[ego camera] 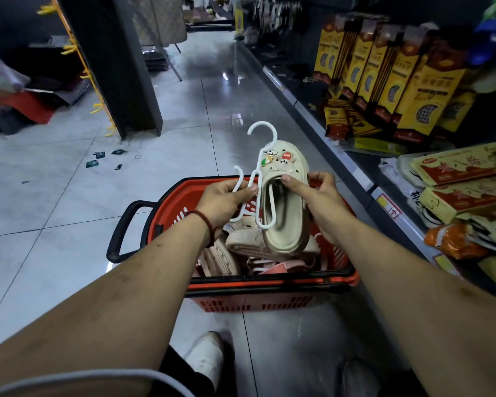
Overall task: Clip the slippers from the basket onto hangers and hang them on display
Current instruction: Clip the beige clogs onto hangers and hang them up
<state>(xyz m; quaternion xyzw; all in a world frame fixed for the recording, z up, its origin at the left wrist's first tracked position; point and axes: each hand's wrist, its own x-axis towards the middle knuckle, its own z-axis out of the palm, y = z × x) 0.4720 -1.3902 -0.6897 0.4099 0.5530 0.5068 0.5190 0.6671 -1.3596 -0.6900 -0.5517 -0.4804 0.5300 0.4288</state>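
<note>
Just above the basket (269,282), the right hand (315,204) grips a slipper (284,224). The left hand (226,202) pinches two hangers (259,196), one lying against the slipper (clipped or not, I cannot tell). Clipping seems in hand. Next the hanger needs seating firmly, then carrying to the display.

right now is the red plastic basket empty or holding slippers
Not empty: beige and pink slippers lie inside the red plastic basket.
</note>
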